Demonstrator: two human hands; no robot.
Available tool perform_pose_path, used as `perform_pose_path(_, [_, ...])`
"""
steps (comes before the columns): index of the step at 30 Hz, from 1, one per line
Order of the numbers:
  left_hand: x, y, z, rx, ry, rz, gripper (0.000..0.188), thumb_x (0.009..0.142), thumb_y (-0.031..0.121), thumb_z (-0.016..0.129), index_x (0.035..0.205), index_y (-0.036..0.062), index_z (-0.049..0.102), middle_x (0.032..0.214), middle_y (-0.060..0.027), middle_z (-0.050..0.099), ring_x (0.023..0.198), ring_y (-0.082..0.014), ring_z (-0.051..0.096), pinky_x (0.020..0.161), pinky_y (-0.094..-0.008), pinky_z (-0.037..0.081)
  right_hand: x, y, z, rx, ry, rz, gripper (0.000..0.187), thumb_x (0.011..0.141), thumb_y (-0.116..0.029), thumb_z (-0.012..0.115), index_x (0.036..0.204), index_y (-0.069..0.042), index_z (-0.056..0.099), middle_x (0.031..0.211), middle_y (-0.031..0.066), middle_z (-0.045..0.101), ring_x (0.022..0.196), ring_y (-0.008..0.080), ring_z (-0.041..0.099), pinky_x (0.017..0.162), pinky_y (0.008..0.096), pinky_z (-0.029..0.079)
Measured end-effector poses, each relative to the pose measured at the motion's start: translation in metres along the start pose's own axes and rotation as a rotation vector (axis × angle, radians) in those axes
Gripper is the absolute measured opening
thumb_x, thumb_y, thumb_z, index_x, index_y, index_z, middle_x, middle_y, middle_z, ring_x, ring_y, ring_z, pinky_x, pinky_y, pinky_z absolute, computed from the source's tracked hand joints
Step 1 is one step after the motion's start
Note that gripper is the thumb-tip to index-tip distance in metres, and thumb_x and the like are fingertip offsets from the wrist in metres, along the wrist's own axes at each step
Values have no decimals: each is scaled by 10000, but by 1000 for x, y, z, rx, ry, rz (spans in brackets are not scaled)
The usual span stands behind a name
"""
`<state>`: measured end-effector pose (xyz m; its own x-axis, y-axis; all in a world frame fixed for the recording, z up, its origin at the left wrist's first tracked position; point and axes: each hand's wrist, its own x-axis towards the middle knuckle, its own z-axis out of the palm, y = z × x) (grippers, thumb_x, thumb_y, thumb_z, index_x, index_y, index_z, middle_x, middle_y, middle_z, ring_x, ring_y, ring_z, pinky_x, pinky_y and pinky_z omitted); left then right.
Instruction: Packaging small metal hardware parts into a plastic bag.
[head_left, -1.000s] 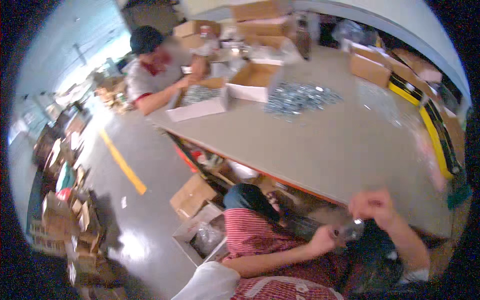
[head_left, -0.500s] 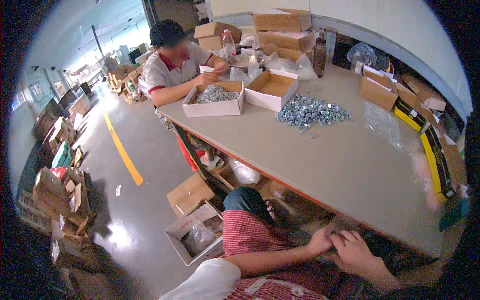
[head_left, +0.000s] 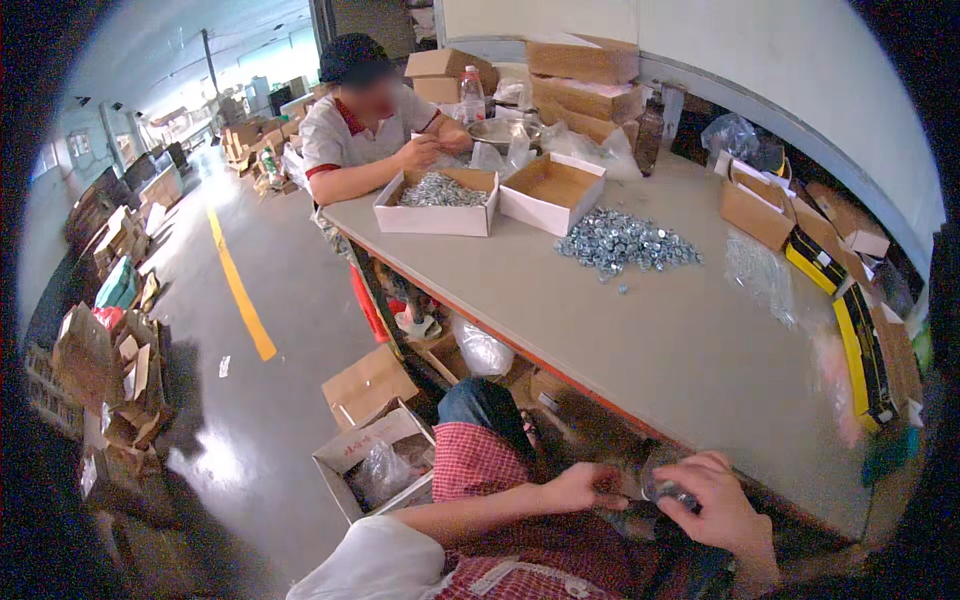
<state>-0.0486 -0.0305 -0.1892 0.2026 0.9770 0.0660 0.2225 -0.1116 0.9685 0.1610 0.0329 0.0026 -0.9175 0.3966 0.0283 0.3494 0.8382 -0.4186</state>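
Observation:
Over my lap, just below the table's near edge, my left hand [head_left: 585, 487] has its fingers curled at one side of what looks like a clear plastic bag [head_left: 636, 520]. On the other side my right hand [head_left: 718, 505] is bent round the bag, thumb below and fingers above. Small shiny grey bits show beneath the right fingers; their kind is too blurred to tell. Out on the table lies a loose heap of small silvery metal parts [head_left: 628, 243]. Beside it stand an open white-sided box [head_left: 555, 190] and a box filled with metal pieces [head_left: 437, 215].
Across the table [head_left: 620, 330] a co-worker [head_left: 350, 130] handles something small behind the boxes. Cartons and yellow-black boxes [head_left: 858, 355] line the right side, near flat clear bags [head_left: 760, 275]. An open carton [head_left: 355, 465] stands on the floor beside my knee.
My hands have drawn apart from being close together, the left moving left. A clear bag now shows between them. The whole view has shifted slightly.

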Motion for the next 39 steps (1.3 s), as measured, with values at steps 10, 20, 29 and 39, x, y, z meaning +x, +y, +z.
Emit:
perform_pose_path(10, [-15,118,-47,-44,-77,236,523,754,361,839,1083,14,628,968,-139,680,873,-237,660,782,-371,534,42,-35,-5,76,122,-310,311,639,-106,767,934,-86,669,1361,135,554,1292,366,479,1072,470,394])
perform_pose_path(20, [-8,151,-53,143,401,422,145,863,72,685,999,23,693,986,-128,690,1000,-298,651,886,-381,508,19,-43,-5,107,539,164,99,828,-54,693,917,-54,651,1013,120,694,946,307,680,823,381,547])
perform_pose_path(29, [-2,166,-37,158,456,370,121,807,-33,666,914,1,620,945,-107,684,815,-212,645,725,-296,514,12,-36,3,320,590,92,208,872,-117,647,1054,-54,571,955,152,648,908,359,651,777,426,533])
perform_pose_path(39, [8,189,-16,264,279,432,105,774,-46,677,864,-1,647,908,-126,681,830,-251,645,720,-325,513,-21,-21,12,284,575,23,142,869,-91,648,957,-50,544,847,108,576,726,289,600,617,380,480])
